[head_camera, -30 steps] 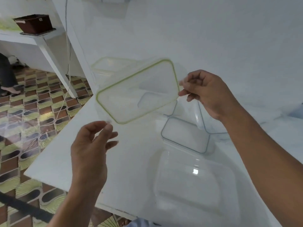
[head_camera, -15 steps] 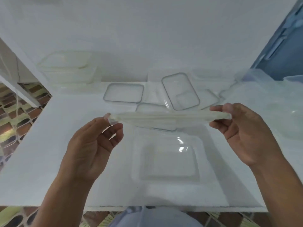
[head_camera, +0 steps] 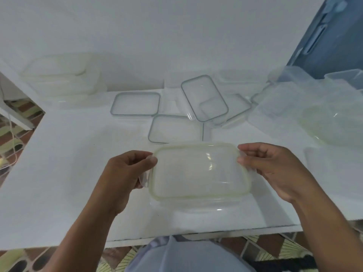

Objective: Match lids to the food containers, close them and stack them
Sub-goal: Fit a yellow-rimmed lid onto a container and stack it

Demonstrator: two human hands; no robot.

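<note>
Lid with green seal [head_camera: 199,170]: lowered since half a second ago, when it was held edge-on in the air; it now lies flat, face up, over the clear container [head_camera: 196,206], whose near wall shows below the lid's front edge. Whether the lid is pressed home cannot be told. Left hand [head_camera: 125,173]: fingers curled, thumb on top, pinching the lid's left edge. Right hand [head_camera: 275,169]: likewise pinching the right edge at its clip flap. White table [head_camera: 59,173]: bears the container near its front edge. Three grey-rimmed lids: one flat at the back centre-left [head_camera: 135,104], one just behind the held lid [head_camera: 174,128], one tilted across smaller pieces [head_camera: 204,98]. Stack of closed containers [head_camera: 60,79]: far left, by the wall. Open clear containers [head_camera: 324,118]: crowded at right. Blue bin [head_camera: 334,36]: upper right corner.
</note>
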